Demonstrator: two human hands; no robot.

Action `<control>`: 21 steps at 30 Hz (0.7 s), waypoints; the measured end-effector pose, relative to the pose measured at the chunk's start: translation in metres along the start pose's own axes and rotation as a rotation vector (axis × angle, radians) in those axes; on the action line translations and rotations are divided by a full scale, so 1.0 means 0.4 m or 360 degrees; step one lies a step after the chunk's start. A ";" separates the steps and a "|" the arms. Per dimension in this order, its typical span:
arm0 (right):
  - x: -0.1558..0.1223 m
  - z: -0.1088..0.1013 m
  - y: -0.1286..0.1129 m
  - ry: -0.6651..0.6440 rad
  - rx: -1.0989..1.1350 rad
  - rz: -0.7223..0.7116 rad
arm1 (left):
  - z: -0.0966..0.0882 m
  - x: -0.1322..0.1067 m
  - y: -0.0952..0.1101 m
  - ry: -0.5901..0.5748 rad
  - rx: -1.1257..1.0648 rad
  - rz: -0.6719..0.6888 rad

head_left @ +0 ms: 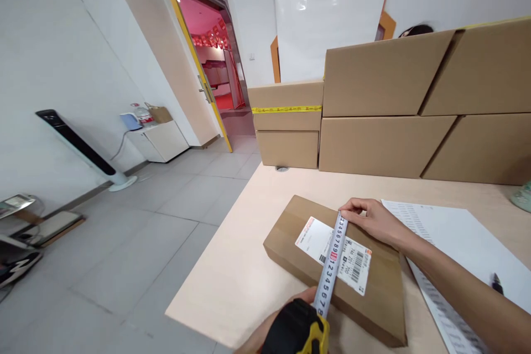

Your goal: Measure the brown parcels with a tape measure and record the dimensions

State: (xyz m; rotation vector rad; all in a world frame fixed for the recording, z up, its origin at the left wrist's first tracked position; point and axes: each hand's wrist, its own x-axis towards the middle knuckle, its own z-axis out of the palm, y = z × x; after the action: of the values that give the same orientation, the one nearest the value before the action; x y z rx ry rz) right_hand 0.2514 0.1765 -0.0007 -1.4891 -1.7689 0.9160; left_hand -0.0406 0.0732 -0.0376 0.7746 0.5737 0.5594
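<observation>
A flat brown cardboard box (286,235) with a white shipping label (355,271) lies on the table before me. Across its top runs the metal blade of a tape measure (296,327), whose case is black and yellow. My left hand (265,326) is closed around that case at the near side of the box, its fingers partly hidden behind it. At the far edge of the box, my right hand (371,218) pinches the blade's end between thumb and fingers. Blade markings read from low numbers at the far end up past the red 10.
Large stacked cartons (385,146) line the table's back edge, some with yellow tape. Printed paper sheets (452,232) and a black pen (496,284) lie at right. The table's left edge drops to a tiled floor. A tower fan (78,144) and an open door (199,66) stand beyond.
</observation>
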 end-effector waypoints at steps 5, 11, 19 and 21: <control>0.009 -0.004 0.003 -0.0071 0.0032 0.0060 | 0.007 0.015 -0.029 0.0065 -0.0255 -0.0181; 0.025 -0.028 0.001 -0.0228 0.0113 0.0126 | 0.044 -0.059 0.005 -0.0180 -0.0437 -0.0045; 0.022 -0.030 0.012 -0.0242 0.0197 0.0191 | 0.060 -0.058 0.022 -0.0152 -0.0398 0.0022; 0.021 -0.030 0.016 -0.0263 0.0211 0.0199 | 0.061 -0.057 0.020 -0.0140 -0.0402 0.0016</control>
State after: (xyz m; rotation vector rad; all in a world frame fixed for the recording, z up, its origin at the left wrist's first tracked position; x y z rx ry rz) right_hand 0.2635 0.1869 0.0008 -1.4874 -1.7071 1.2268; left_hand -0.0427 0.0516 -0.0111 0.5602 0.4086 0.5912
